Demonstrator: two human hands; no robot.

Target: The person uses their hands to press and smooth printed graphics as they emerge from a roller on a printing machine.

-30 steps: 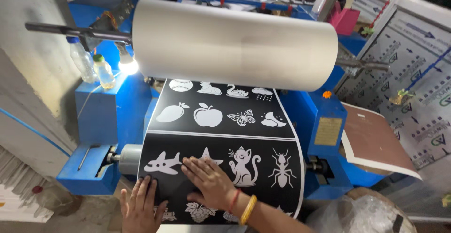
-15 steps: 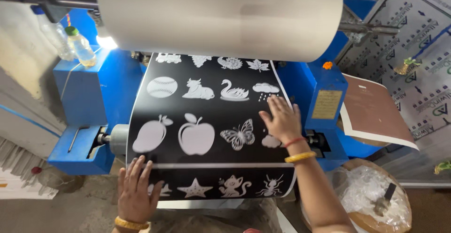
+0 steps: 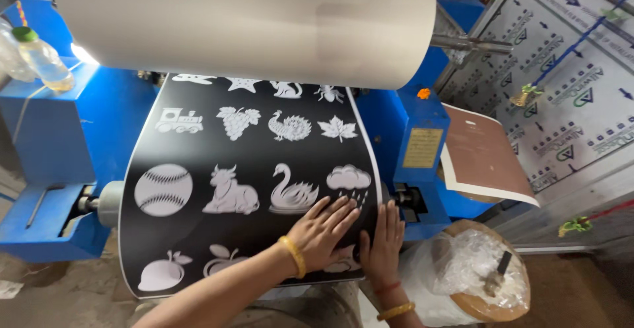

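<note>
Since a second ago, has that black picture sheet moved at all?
Yes. The black sheet has fed downward out of the blue machine; the apple row now sits near the bottom edge.

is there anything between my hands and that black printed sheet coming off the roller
Nothing visible. The left hand lies flat on the black sheet near its lower right corner, and the right hand rests on the sheet's right edge beside it.

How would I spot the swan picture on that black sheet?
Find the black sheet hanging below the big white roll. In its row with the baseball, the swan sits just above the left hand, between cow and raincloud; only it has a curved neck.
</note>
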